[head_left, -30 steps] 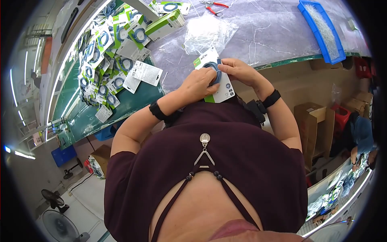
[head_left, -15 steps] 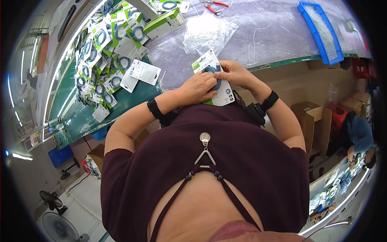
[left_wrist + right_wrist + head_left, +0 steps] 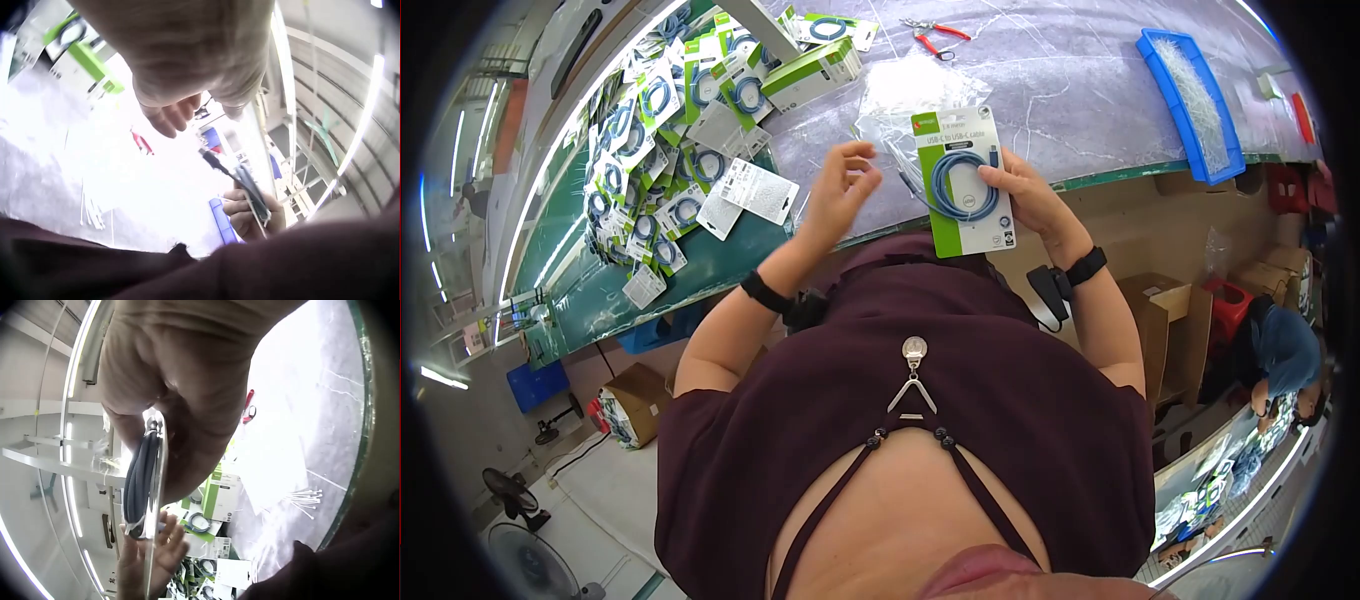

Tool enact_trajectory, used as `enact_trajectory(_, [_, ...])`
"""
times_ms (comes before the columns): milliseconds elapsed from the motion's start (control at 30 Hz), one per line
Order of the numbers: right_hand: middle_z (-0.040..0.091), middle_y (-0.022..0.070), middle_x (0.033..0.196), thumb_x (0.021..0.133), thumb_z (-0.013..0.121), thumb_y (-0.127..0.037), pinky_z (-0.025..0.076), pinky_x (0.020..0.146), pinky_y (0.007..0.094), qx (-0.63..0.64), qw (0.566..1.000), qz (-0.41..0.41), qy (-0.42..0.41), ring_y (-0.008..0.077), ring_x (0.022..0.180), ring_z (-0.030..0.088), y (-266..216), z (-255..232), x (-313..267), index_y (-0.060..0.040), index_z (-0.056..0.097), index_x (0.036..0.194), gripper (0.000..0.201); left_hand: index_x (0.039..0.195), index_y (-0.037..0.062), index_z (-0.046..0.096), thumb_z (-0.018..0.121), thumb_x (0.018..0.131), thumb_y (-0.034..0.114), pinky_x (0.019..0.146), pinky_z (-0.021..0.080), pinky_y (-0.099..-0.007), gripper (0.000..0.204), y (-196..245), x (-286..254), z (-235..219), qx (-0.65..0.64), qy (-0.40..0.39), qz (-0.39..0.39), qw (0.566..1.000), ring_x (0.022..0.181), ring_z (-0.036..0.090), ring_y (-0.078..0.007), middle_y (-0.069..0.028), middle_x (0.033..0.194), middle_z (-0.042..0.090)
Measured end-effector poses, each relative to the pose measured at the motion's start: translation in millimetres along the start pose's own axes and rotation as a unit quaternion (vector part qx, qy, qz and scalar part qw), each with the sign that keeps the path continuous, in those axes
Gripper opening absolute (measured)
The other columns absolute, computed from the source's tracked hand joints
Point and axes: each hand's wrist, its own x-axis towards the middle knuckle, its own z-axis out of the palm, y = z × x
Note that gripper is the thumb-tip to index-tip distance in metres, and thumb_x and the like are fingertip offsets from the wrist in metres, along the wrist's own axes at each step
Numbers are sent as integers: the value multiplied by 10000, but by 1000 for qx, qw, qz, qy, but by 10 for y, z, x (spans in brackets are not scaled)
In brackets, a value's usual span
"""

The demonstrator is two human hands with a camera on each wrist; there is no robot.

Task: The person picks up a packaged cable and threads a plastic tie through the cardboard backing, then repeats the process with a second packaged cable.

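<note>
The right hand [image 3: 1040, 203] pinches the right edge of a green and white card [image 3: 983, 240], thumb on the front. A coiled blue cable [image 3: 941, 186] lies against the card's face, and one plug end sticks out at the coil's left side. Off to the left, the left hand [image 3: 839, 195] is raised with loosely bent fingers, touching nothing. In the right wrist view the card [image 3: 156, 487] is seen edge-on with the coil [image 3: 140, 481] on one side, the right hand [image 3: 181, 394] gripping its end.
A heap of carded cables [image 3: 640, 150] lies at the left, with a green and white box [image 3: 815, 78] beside it. Behind the card are a clear bag of white ties [image 3: 900, 90] and red-handled pliers [image 3: 930, 38]. A blue tray [image 3: 1200, 120] stands at the right.
The left hand has let go of the card and cable and moved left. The card now stands more upright, facing the head camera, in the right hand, and a cable end has come out leftward.
</note>
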Motion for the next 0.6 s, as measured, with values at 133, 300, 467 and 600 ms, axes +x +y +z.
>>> enact_trajectory(133, [549, 110, 1154, 880, 614, -231, 508, 772, 304, -88, 995, -25, -35, 159, 995, 565, -232, 63, 131, 15, 444, 1232, 462, 1254, -7, 433, 504, 937, 333, 863, 494, -390, 471, -110, 301, -123, -301, 8, -166, 939, 1072, 549, -243, -120, 1194, 538])
enact_trajectory(300, [552, 92, 1109, 806, 686, -235, 477, 815, 347, -553, 764, -235, 234, 215, 945, 579, -471, 71, 195, -35, 509, 1173, 454, 1239, -12, 433, 410, 970, 368, 884, 505, -434, 466, -164, 600, 13, -467, -3, -214, 858, 1031, 595, -280, -160, 1158, 567])
enact_trajectory(467, [538, 92, 1074, 715, 732, -206, 415, 870, 387, -671, 625, -377, 129, 281, 896, 568, -460, 491, -71, -73, 550, 1099, 445, 1246, 0, 415, 380, 984, 334, 832, 536, -435, 426, -116, 681, 175, -513, 98, -207, 827, 969, 623, -288, -166, 1113, 586])
enact_trajectory(600, [551, 102, 1018, 673, 737, -151, 372, 892, 419, -690, 610, -370, 119, 299, 876, 557, -286, 416, -33, -90, 559, 1054, 425, 1201, 0, 440, 383, 984, 327, 833, 539, -445, 396, -173, 681, 224, -551, 89, -205, 804, 966, 628, -302, -172, 1109, 590])
